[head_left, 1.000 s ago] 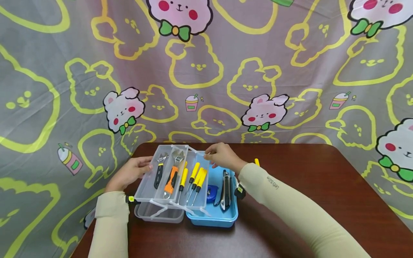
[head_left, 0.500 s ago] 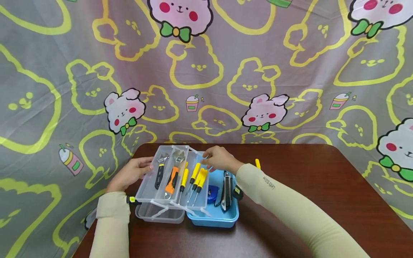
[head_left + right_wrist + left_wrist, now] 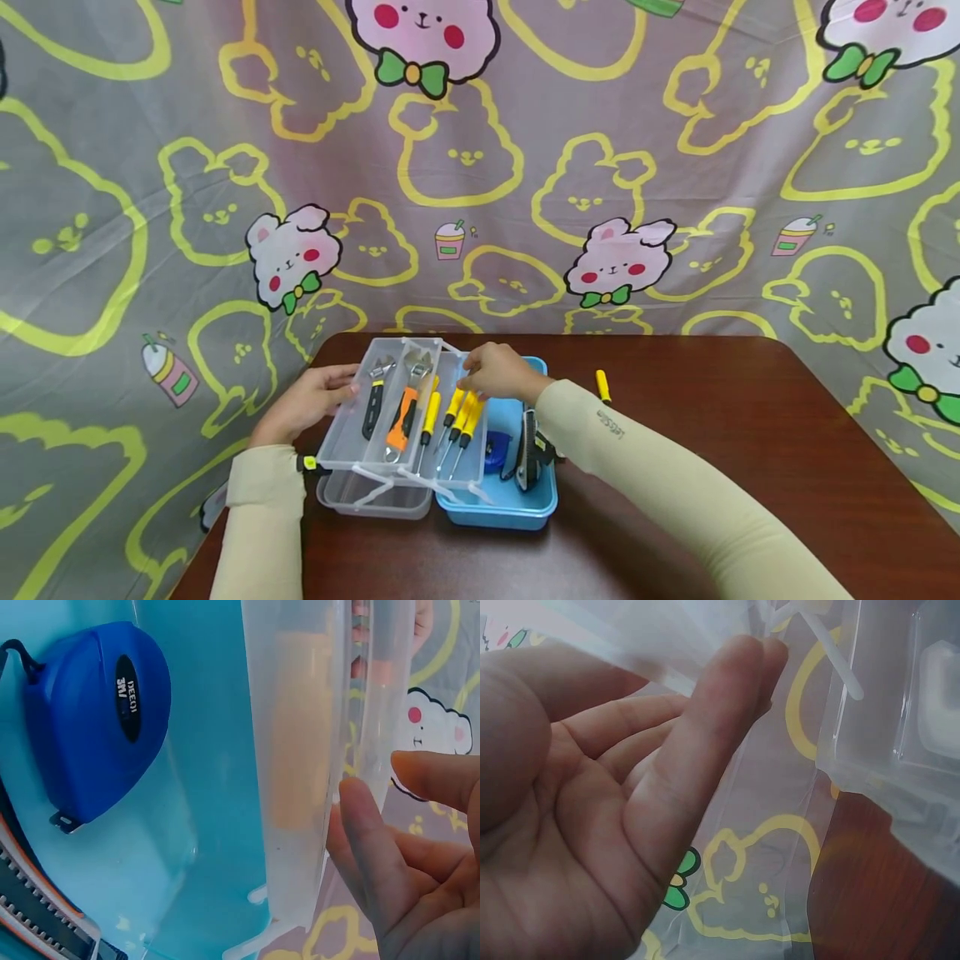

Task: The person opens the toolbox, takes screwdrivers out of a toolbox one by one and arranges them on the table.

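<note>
Right hand: fingers part-curled, thumb and forefinger apart, nothing visibly held, at handle ends of yellow screwdrivers. These lie in the right section of a clear tray; left hand pinches its left rim. Black-handled wrench and orange-handled wrench lie leftward. Blue tape measure sits in the blue box, right and below.

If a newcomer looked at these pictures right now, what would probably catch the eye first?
Probably the cartoon-printed cloth, which fills the view behind the brown table. Next, the yellow-handled screwdrivers in the clear plastic trays near the right hand, with the orange-handled wrench lying to their left. In the right wrist view, the blue tape measure inside the light-blue box stands out.
</note>
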`<state>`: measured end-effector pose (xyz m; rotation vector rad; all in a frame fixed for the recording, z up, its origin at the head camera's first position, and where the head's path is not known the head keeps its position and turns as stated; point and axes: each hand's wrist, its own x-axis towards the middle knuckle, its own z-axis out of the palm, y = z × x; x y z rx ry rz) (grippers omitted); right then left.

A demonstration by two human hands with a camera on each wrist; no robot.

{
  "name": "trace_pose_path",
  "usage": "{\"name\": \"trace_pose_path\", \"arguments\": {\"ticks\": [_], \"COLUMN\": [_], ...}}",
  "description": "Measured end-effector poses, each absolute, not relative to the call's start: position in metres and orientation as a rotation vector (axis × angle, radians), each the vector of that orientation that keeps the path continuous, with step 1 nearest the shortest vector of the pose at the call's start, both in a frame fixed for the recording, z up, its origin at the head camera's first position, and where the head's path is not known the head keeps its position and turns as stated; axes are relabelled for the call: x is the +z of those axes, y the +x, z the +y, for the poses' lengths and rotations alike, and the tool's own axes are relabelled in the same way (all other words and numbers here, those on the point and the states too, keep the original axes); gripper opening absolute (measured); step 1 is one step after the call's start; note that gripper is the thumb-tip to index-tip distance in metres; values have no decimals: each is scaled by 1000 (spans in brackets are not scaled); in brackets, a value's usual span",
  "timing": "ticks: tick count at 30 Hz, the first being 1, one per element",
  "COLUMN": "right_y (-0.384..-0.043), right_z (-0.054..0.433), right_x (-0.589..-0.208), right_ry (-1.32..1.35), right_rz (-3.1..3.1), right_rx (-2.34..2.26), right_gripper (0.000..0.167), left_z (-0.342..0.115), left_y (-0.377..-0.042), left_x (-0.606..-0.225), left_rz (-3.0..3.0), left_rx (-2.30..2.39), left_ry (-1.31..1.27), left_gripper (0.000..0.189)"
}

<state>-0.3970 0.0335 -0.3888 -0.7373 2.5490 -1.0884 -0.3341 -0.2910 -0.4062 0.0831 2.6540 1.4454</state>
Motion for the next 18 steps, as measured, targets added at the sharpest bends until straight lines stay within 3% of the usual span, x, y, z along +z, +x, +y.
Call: {"name": "trace_pose_path", "arguments": {"ticks": [18], "right_y": [-390], "right_z": [0], "right_x": [-395], "right_ry": [-788], "right_rz": [2875], "right_rx": [-597], "right_gripper": [50], "left_z": [-289], "left_y": [-335], "left_x": [-406], "left_rz": [2655], "left_rx": [1446], "left_ry": [66], "left_gripper": [50]}}
